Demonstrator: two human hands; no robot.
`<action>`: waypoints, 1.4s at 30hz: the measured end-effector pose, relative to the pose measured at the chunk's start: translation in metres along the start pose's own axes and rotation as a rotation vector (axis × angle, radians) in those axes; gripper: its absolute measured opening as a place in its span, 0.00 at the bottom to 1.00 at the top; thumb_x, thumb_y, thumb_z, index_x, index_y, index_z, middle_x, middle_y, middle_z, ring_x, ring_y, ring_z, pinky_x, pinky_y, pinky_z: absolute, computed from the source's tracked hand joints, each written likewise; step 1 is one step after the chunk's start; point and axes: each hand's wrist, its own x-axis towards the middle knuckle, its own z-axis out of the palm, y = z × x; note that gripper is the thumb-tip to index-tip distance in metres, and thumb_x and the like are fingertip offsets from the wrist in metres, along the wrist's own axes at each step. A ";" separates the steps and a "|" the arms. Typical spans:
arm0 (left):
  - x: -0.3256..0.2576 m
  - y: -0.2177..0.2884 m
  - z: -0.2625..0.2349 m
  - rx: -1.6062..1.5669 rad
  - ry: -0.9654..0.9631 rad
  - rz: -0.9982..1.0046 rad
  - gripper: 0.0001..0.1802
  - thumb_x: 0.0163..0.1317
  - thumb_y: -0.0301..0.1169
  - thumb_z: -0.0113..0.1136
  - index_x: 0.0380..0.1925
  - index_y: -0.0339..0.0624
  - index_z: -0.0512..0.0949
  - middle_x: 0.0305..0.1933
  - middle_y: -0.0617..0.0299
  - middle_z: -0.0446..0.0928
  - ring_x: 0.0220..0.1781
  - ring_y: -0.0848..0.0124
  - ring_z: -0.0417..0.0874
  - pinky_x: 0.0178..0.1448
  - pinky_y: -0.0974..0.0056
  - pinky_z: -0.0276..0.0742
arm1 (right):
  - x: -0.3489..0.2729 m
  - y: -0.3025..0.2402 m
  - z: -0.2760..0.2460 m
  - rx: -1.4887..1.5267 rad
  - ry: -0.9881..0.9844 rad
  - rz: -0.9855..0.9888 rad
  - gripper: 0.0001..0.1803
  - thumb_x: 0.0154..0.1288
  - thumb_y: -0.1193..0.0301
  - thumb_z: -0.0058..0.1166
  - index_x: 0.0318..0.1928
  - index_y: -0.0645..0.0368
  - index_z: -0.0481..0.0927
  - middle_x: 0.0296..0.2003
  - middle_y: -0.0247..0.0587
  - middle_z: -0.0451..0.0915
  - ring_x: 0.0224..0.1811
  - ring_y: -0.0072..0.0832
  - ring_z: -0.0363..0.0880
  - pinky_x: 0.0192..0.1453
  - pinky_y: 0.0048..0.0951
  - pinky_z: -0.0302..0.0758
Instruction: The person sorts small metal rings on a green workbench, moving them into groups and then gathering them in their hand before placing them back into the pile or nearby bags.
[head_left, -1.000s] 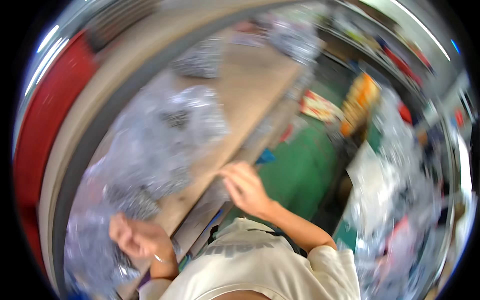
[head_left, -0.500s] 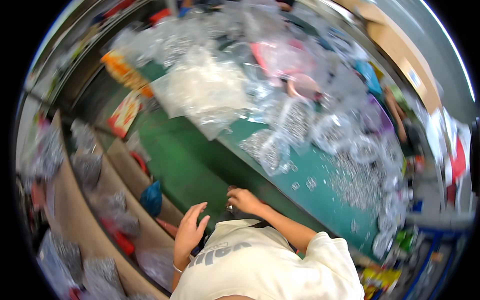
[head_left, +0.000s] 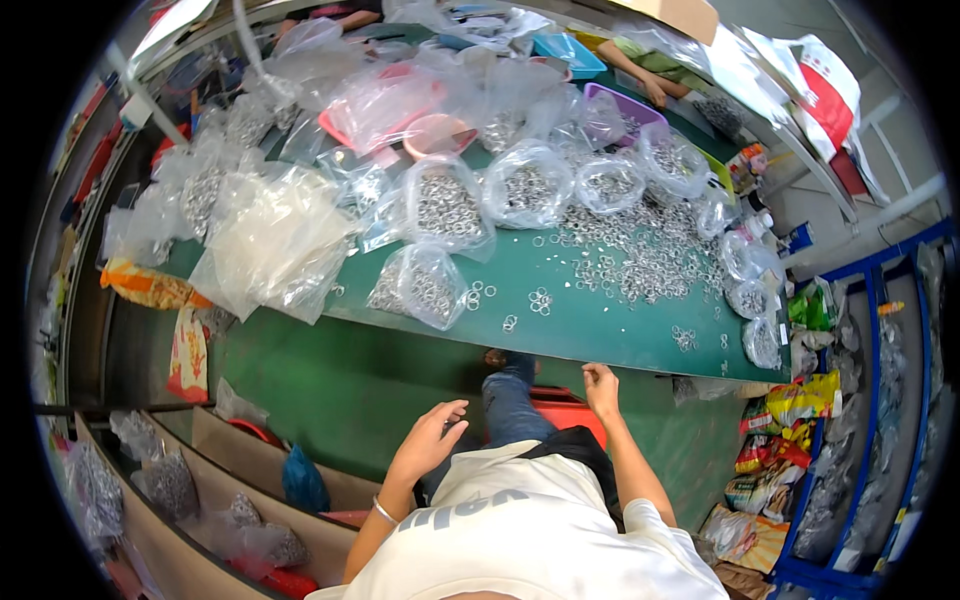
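Note:
My left hand (head_left: 430, 440) hangs over the floor in front of me, its fingers stretched and apart, with nothing in it. My right hand (head_left: 601, 388) is just below the front edge of the green table (head_left: 630, 335). Its fingers are curled together; whether they hold anything is hidden. On the tabletop beyond it lie scattered small metal rings (head_left: 655, 260). A few little clusters of rings (head_left: 540, 300) sit near the edge. An open clear bag of rings (head_left: 430, 285) is nearest the front, with another bag of rings (head_left: 447, 208) behind it.
A red stool (head_left: 570, 412) is under me. Flat clear plastic bags (head_left: 270, 240) cover the table's left. Cardboard bins (head_left: 170, 510) of bagged parts stand at lower left, a blue rack (head_left: 865, 400) at right. Across the table is another person's arm (head_left: 640, 75).
My view has swung to the right, bringing the table across in front of me. My right hand has moved away from my lap, out to the right near the table edge.

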 end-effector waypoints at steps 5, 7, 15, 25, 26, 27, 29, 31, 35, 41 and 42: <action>0.057 0.006 0.036 0.020 -0.034 0.040 0.17 0.62 0.27 0.56 0.51 0.34 0.73 0.44 0.50 0.77 0.44 0.60 0.80 0.49 0.62 0.76 | 0.029 0.034 -0.036 -0.105 0.122 0.015 0.09 0.56 0.79 0.56 0.40 0.62 0.80 0.34 0.44 0.78 0.30 0.34 0.75 0.41 0.34 0.74; 0.085 0.016 0.055 -0.022 -0.019 0.036 0.17 0.61 0.26 0.56 0.50 0.33 0.73 0.43 0.50 0.77 0.43 0.59 0.80 0.47 0.62 0.76 | 0.044 0.038 -0.051 -0.163 0.100 0.019 0.11 0.56 0.78 0.56 0.41 0.61 0.79 0.36 0.44 0.78 0.34 0.35 0.75 0.45 0.36 0.73; 0.229 0.017 0.167 0.095 0.186 0.062 0.20 0.55 0.22 0.60 0.50 0.34 0.72 0.41 0.50 0.77 0.42 0.57 0.80 0.46 0.59 0.77 | 0.146 0.055 -0.083 -0.220 0.091 -0.313 0.16 0.53 0.76 0.58 0.45 0.59 0.76 0.44 0.43 0.73 0.48 0.43 0.69 0.54 0.40 0.67; 0.343 0.022 0.236 0.537 0.423 0.130 0.29 0.55 0.25 0.62 0.58 0.37 0.67 0.66 0.46 0.59 0.69 0.44 0.57 0.69 0.45 0.55 | 0.218 0.100 -0.087 -0.340 -0.003 -0.312 0.43 0.49 0.51 0.65 0.63 0.55 0.65 0.65 0.55 0.54 0.68 0.60 0.47 0.67 0.66 0.44; 0.342 0.021 0.243 0.577 0.382 0.115 0.29 0.55 0.25 0.62 0.58 0.37 0.67 0.68 0.46 0.56 0.71 0.43 0.54 0.70 0.43 0.53 | 0.216 0.098 -0.085 -0.357 -0.030 -0.321 0.43 0.49 0.51 0.66 0.63 0.55 0.65 0.66 0.54 0.54 0.68 0.59 0.47 0.67 0.65 0.43; 0.341 0.019 0.249 0.569 0.343 0.135 0.29 0.55 0.26 0.62 0.58 0.37 0.67 0.69 0.46 0.55 0.71 0.43 0.52 0.70 0.42 0.51 | 0.215 0.096 -0.086 -0.379 -0.060 -0.330 0.44 0.48 0.50 0.66 0.63 0.54 0.65 0.66 0.54 0.53 0.69 0.59 0.46 0.67 0.65 0.43; 0.337 0.015 0.257 0.561 0.269 0.170 0.28 0.56 0.28 0.62 0.57 0.36 0.68 0.70 0.46 0.53 0.73 0.43 0.49 0.70 0.39 0.49 | 0.217 0.101 -0.089 -0.354 -0.059 -0.364 0.43 0.46 0.51 0.68 0.61 0.53 0.67 0.66 0.52 0.54 0.67 0.55 0.50 0.66 0.65 0.45; 0.335 0.017 0.261 0.548 0.260 0.231 0.27 0.56 0.26 0.61 0.56 0.35 0.69 0.68 0.46 0.56 0.72 0.43 0.51 0.71 0.41 0.51 | 0.219 0.108 -0.091 -0.294 -0.050 -0.444 0.41 0.46 0.54 0.68 0.60 0.54 0.69 0.65 0.52 0.55 0.66 0.54 0.53 0.65 0.65 0.46; 0.328 0.017 0.267 0.440 0.200 0.339 0.25 0.55 0.24 0.61 0.55 0.36 0.70 0.65 0.47 0.62 0.71 0.44 0.55 0.70 0.44 0.55 | 0.218 0.116 -0.084 -0.233 0.031 -0.536 0.31 0.46 0.63 0.68 0.54 0.54 0.74 0.59 0.46 0.62 0.58 0.47 0.60 0.60 0.52 0.55; 0.322 0.018 0.271 0.515 0.160 0.418 0.22 0.57 0.23 0.59 0.54 0.39 0.72 0.65 0.49 0.64 0.71 0.47 0.57 0.71 0.49 0.56 | 0.217 0.119 -0.080 -0.209 0.123 -0.640 0.25 0.49 0.67 0.66 0.50 0.56 0.75 0.53 0.45 0.68 0.53 0.47 0.63 0.56 0.46 0.60; 0.321 0.018 0.273 0.530 0.176 0.430 0.22 0.57 0.23 0.59 0.54 0.39 0.72 0.65 0.49 0.64 0.71 0.47 0.57 0.71 0.49 0.56 | 0.219 0.122 -0.078 -0.195 0.125 -0.642 0.25 0.49 0.67 0.66 0.49 0.56 0.75 0.52 0.45 0.68 0.53 0.46 0.63 0.55 0.46 0.60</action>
